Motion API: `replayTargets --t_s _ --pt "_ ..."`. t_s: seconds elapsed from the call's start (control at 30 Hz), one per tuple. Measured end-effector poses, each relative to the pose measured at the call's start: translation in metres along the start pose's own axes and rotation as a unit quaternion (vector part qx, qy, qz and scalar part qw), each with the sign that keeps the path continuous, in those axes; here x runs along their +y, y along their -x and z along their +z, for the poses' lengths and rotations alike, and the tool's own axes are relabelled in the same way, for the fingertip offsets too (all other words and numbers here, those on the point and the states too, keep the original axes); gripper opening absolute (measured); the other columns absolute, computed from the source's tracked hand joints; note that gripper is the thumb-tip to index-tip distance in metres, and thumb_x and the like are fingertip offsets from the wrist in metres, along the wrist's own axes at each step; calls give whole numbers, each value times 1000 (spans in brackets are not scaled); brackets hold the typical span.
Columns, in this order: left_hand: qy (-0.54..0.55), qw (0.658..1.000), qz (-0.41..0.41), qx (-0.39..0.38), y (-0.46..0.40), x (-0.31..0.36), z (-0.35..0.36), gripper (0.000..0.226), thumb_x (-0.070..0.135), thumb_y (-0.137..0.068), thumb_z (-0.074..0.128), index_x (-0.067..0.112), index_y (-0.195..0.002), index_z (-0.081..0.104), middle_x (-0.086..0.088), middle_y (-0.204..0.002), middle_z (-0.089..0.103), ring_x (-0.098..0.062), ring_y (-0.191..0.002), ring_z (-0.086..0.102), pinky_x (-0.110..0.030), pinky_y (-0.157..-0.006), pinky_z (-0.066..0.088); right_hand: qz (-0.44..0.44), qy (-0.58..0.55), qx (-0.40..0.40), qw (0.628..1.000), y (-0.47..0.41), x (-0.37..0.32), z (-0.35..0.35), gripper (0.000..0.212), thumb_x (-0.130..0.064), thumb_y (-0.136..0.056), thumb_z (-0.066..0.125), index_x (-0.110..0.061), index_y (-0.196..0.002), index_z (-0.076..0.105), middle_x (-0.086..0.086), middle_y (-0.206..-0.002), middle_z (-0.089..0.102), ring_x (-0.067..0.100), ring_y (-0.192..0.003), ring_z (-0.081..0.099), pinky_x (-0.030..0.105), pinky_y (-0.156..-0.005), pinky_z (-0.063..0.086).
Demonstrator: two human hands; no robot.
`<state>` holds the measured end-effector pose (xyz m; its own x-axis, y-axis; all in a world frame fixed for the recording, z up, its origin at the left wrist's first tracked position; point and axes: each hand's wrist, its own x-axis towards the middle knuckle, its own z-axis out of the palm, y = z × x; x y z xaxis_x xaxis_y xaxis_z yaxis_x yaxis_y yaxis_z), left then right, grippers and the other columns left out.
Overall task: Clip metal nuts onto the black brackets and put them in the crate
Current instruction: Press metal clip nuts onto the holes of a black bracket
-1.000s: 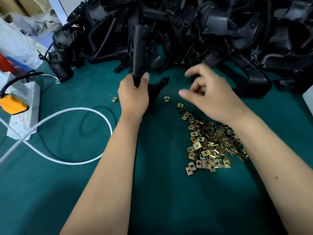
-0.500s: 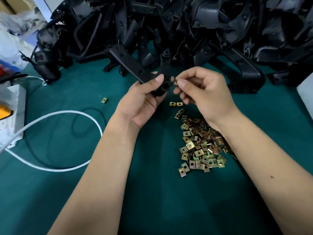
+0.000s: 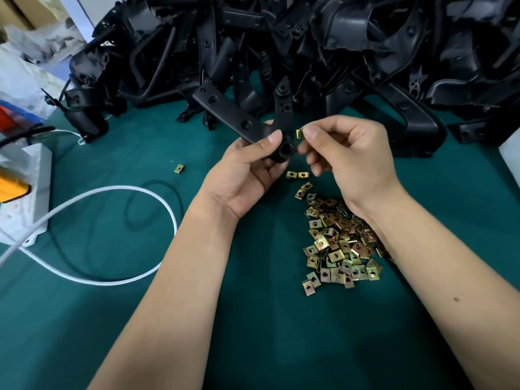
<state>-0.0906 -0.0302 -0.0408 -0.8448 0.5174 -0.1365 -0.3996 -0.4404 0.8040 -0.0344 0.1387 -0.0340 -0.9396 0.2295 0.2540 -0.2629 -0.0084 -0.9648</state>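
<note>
Head view puts both of my hands above the green mat, close together. My left hand point(image 3: 247, 170) is curled around a black bracket point(image 3: 253, 122), palm up, thumb pressed on top near the round socket at the bracket's near end. From that grip the bracket forks: one flat arm with holes runs up and to the left, and a shorter pointed arm stands up behind the thumb. My right hand point(image 3: 349, 159) pinches a single brass-coloured metal nut point(image 3: 299, 133) between thumb and forefinger, the other fingers folded loosely beneath. That nut sits just beside the bracket's upright arm, on its right; I cannot tell whether it touches the plastic.

Taking the held bracket as my landmark: directly below it two loose nuts point(image 3: 297, 174) lie side by side on the green mat point(image 3: 281, 333). Further below and to the right spreads the heap of nuts point(image 3: 337, 243), partly under my right forearm. Left of the bracket one stray nut point(image 3: 179, 168) lies alone. Behind the bracket rises the big pile of black brackets point(image 3: 309, 46), filling the far side of the mat. Far to the left a white cable point(image 3: 118, 280) loops across the mat toward a white power strip point(image 3: 31, 190), with a yellow plug point(image 3: 12, 187) on it.
</note>
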Motion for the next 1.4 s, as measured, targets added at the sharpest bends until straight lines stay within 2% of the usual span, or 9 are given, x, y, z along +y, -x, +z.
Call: replayTargets --t_s 0.27,0.4,0.57,0.73,1.03,1.13,1.23,1.33,1.4 --pt "10 1000 -3 -23 -1 -2 1 11 11 -87 72 17 -95 76 -1 -97 76 -11 -86 71 -24 -79 58 75 -38 6 996 0 -1 2 16 -7 -98 67 -4 -84 72 7 -65 67 15 -57 56 23 -48 42" --pt "8 1000 5 -15 -2 -3 2 23 14 -77 78 16 -99 71 0 -94 77 -11 -84 72 -25 -81 57 112 -69 5 991 1 -3 3 17 -7 -98 66 -2 -82 68 7 -65 64 14 -56 53 22 -47 39" --pt "10 1000 4 -5 -1 -3 6 25 13 -78 76 14 -102 68 0 -94 77 -11 -84 72 -25 -80 59 119 -78 11 990 1 -4 3 18 -6 -99 65 -2 -81 67 6 -64 63 14 -57 52 22 -47 37" --pt "-21 999 2 26 -1 -6 11 44 15 -75 79 17 -115 62 -1 -99 74 -12 -84 71 -26 -76 59 133 -88 34 987 1 -3 1 24 -6 -98 65 -6 -74 65 4 -62 61 14 -56 50 20 -45 34" --pt "6 1000 1 14 -1 -9 15 32 16 -75 78 16 -104 66 1 -92 77 -11 -83 73 -24 -72 60 131 -126 -8 983 -1 -2 -2 31 -6 -100 63 -9 -69 65 3 -63 57 13 -55 47 19 -45 31" --pt "-25 999 10 28 0 -8 15 34 15 -72 80 20 -102 65 3 -93 76 -10 -82 73 -24 -70 59 129 -92 -4 987 -1 -2 -1 30 -6 -99 65 -9 -69 65 3 -61 55 13 -54 44 20 -44 29" --pt "-44 998 17 32 2 -8 18 41 14 -70 81 18 -106 63 1 -94 75 -11 -84 72 -23 -68 59 134 -68 -12 989 0 -2 -3 29 -7 -98 66 -9 -70 64 2 -57 45 13 -50 34 22 -44 22" --pt "-77 995 39 44 2 -7 22 50 11 -72 81 11 -117 61 -5 -100 75 -15 -91 73 -25 -72 60 136 -49 -25 989 -1 -1 -7 25 -11 -99 66 -9 -74 64 1 -54 35 11 -46 25 27 -47 16" --pt "-115 990 66 53 2 -7 21 42 5 -78 80 11 -114 60 -7 -101 74 -18 -94 73 -30 -78 61 131 -21 -36 991 -3 -1 -10 24 -14 -99 68 -10 -76 69 1 -54 37 11 -46 26 27 -47 17"
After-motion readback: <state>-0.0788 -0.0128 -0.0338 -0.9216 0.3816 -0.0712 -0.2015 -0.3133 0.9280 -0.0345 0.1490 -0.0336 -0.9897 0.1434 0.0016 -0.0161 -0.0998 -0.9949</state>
